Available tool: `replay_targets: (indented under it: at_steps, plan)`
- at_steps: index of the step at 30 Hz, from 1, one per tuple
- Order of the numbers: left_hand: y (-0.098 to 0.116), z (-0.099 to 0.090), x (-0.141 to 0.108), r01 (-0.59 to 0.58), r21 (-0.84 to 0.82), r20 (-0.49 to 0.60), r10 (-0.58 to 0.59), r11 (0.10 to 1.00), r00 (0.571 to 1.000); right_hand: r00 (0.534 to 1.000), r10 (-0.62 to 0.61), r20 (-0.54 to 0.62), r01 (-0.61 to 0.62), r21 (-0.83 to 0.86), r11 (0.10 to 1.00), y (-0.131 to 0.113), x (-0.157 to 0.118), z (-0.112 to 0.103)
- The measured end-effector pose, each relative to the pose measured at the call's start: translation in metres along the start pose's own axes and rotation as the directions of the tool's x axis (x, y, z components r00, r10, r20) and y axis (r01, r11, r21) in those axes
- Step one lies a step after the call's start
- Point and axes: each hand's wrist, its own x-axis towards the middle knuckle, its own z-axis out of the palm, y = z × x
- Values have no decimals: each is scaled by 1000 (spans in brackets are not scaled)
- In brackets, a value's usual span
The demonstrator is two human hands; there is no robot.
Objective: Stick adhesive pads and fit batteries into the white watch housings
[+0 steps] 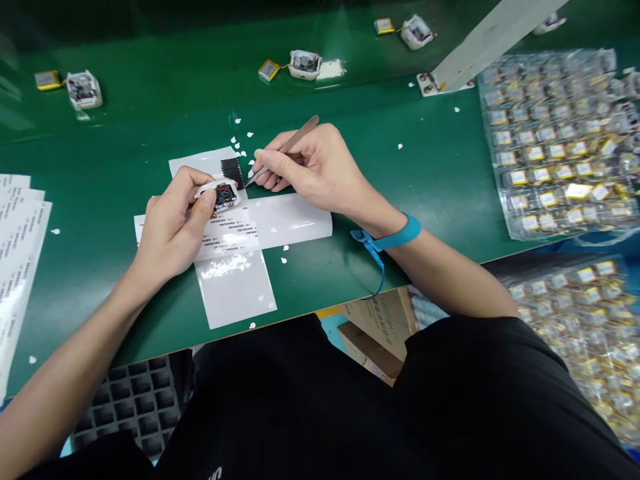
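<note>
My left hand (175, 223) pinches a small white device housing (223, 195) with dark electronics showing in its open side. In my right hand (313, 167) is a pair of metal tweezers (295, 138), its tip pointing down and left beside a sheet of black stickers (231, 172). Whether the tip touches a sticker, I cannot tell. Under both hands lie crossed white label sheets (290, 219), some printed with dark text. A blue wrist strap (400, 233) circles my right wrist.
Along the back stand several white housings (84, 90) wired to yellow batteries (49, 81). A clear tray of parts (555, 147) lies right, near a metal post (480, 47). Printed sheets (20, 247) lie left. White scraps (237, 140) dot the green table (425, 180). Below are cardboard (383, 320) and a black grid tray (135, 400).
</note>
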Motion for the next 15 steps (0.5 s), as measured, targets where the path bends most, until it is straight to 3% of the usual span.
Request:
replay_targets:
  at_steps: [3,5,13,15]
  plan:
    - [3,3,0,-57,192,-77,73,980,994,1000,13,17,-13,20,1000,-2,1,0]
    - [4,4,0,-53,225,-68,70,973,995,1000,16,16,-16,31,999,-3,1,-1]
    - [6,3,0,-32,152,-30,37,988,999,999,-32,13,32,-1,999,-3,0,-2]
    - [12,4,-6,-99,147,-34,105,984,994,999,-44,-26,44,-10,999,-6,0,-3]
